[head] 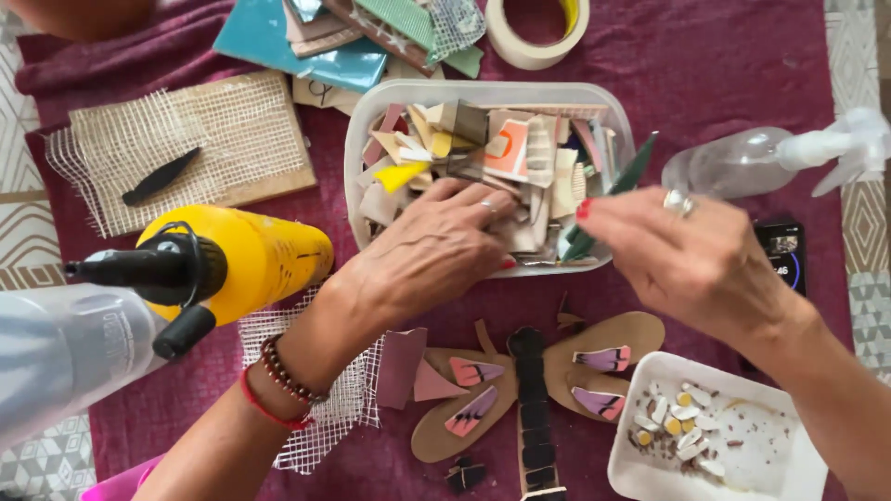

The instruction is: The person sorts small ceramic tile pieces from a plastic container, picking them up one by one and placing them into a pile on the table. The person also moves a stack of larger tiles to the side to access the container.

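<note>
Shards (483,162) are lying heaped in the tub (371,121) at the cloth's middle; they are looking light, stiff, brittle and sharp-edged, so you are best taking each by its flat faces. Your left hand (427,250) is resting on the heap, fingers loosely curled among the pieces. Your right hand (696,264) is pinching one long green sliver (617,190) at the tub's right rim. You are seeing two hands, one tub, one tray (798,468), four pink pieces on the cutout (613,329).
</note>
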